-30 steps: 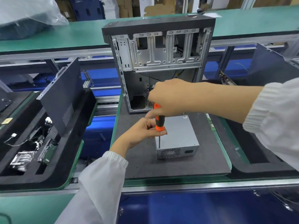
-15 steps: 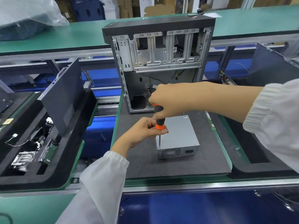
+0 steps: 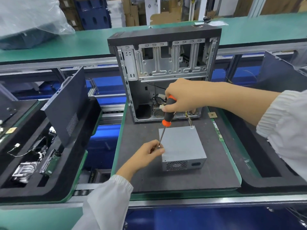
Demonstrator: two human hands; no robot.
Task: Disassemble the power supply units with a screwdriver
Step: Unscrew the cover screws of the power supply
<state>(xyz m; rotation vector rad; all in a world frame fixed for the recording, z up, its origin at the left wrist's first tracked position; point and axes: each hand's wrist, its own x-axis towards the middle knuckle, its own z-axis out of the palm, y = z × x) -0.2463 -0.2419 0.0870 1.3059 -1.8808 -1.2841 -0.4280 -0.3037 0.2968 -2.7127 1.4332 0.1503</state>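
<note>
While the grey metal power supply box lies flat on the dark foam mat of the worktop, the right hand wraps its fingers around the black-and-orange handled screwdriver, whose thin shaft slants down toward 7 o'clock. At the box's left edge, the left hand has its fingers curled together at the screwdriver tip, pinching a tiny screw. Behind the box, at 12 o'clock, the open black and silver computer case stands upright, wires running from it to the box. At 9 o'clock, a dark side panel leans in a black foam tray.
</note>
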